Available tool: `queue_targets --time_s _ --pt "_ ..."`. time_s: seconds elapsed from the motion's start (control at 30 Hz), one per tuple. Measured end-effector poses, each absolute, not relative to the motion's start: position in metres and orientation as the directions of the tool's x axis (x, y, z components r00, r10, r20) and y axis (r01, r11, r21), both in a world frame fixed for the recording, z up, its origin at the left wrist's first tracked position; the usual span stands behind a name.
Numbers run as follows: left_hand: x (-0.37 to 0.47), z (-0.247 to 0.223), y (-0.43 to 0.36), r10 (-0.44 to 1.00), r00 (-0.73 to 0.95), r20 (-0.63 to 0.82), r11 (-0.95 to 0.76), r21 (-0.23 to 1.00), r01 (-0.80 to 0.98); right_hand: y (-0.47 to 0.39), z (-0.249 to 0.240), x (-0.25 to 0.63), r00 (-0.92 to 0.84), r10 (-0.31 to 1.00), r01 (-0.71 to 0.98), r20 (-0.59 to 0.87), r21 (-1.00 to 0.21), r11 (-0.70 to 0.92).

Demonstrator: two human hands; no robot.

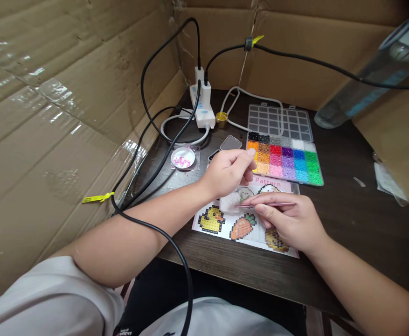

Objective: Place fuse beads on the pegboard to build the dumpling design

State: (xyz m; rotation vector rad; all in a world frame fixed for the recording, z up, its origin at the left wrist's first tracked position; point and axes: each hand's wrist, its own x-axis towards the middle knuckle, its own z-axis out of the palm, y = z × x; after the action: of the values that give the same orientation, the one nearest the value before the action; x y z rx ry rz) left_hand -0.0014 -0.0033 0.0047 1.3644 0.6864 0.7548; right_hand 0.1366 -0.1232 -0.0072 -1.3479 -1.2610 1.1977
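Observation:
Slim pinkish tweezers (281, 204) are gripped in my right hand (291, 220), their tips pointing left over a printed pattern sheet (284, 186). At those tips lies a small, clear-looking square (229, 203) full of whitish bits; whether it is a bag or a box I cannot tell. My left hand (230, 171) is closed just above it, thumb pressed against the curled fingers. What the left fingers hold, if anything, is hidden. On the sheet are pixel pictures, among them a yellow duck (211, 219) and a carrot (242, 227).
Behind my hands sits a compartment box (297, 181) of coloured beads, its clear lid (279, 122) folded back. A white dish (183, 165) with pink beads is at the left. Near a power strip (204, 116) stands a gold cup (221, 119). A black cable (155, 228) crosses my left forearm.

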Motion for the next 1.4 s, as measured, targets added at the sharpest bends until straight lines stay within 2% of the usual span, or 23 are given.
queue_targets --time_s 1.4 --pt "-0.0018 0.0044 -0.0038 0.804 0.594 0.013 0.048 0.995 -0.086 -0.1228 -0.006 0.1354 0.001 0.997 0.169 -0.081 -0.982 -0.08"
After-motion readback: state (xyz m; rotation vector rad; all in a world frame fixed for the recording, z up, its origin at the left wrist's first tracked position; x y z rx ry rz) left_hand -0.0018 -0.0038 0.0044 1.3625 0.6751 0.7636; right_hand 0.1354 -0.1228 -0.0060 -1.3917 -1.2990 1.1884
